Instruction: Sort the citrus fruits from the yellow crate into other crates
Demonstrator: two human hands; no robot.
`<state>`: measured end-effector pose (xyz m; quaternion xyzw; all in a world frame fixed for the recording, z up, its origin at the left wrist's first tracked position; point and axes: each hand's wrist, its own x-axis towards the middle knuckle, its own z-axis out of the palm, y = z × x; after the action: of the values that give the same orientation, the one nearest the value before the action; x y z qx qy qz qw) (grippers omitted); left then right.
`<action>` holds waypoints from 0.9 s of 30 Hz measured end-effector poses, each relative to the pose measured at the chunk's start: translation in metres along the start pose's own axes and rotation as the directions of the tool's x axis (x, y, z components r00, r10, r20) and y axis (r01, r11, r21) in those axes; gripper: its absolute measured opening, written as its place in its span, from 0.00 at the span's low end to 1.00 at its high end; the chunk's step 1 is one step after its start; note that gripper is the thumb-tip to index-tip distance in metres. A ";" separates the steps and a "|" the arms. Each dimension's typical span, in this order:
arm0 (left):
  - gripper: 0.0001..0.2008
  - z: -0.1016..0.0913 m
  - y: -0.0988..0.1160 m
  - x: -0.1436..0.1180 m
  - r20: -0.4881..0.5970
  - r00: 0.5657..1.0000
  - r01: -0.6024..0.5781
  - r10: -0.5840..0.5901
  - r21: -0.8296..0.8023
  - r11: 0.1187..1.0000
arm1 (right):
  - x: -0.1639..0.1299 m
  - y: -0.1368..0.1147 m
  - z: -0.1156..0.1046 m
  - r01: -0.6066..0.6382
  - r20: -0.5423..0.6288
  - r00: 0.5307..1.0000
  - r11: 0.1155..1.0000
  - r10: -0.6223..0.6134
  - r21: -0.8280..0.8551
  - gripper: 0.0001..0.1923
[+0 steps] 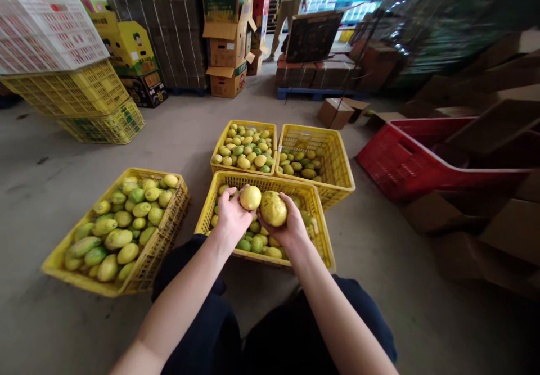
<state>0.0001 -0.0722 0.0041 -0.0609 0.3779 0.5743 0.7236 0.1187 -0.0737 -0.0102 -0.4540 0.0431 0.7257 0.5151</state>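
My left hand [230,216] grips a small round yellow lemon [250,197]. Beside it, my right hand [287,226] cups a larger, blotchy yellow lemon [273,208]. Both hands hover over the nearest yellow crate [320,234], which holds several yellow and green lemons. The two fruits almost touch each other.
A yellow crate of larger green-yellow fruit [156,257] sits at my left. Two more yellow crates [248,125] [341,167] stand behind the near one. A red crate [405,167] and cardboard boxes lie right. Stacked crates [84,91] stand far left. A person [289,4] stands at the back.
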 end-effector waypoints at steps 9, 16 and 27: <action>0.07 0.005 -0.003 -0.004 0.063 0.996 0.078 -0.070 -0.133 0.988 | -0.007 -0.011 -0.001 0.072 0.056 0.996 0.997 -0.074 0.036 0.12; 0.19 0.001 -0.010 -0.001 0.195 0.973 0.115 -0.120 0.037 0.993 | -0.010 -0.014 -0.001 0.085 0.080 0.993 0.993 -0.091 0.079 0.13; 0.18 0.004 -0.006 -0.007 0.193 0.978 0.075 -0.081 0.037 0.996 | -0.002 -0.025 -0.008 0.016 0.098 0.995 0.995 -0.025 0.096 0.15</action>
<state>0.0065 -0.0774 0.0093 -0.0086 0.3110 0.5431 0.7799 0.1433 -0.0677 -0.0034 -0.3926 0.0474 0.7393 0.5451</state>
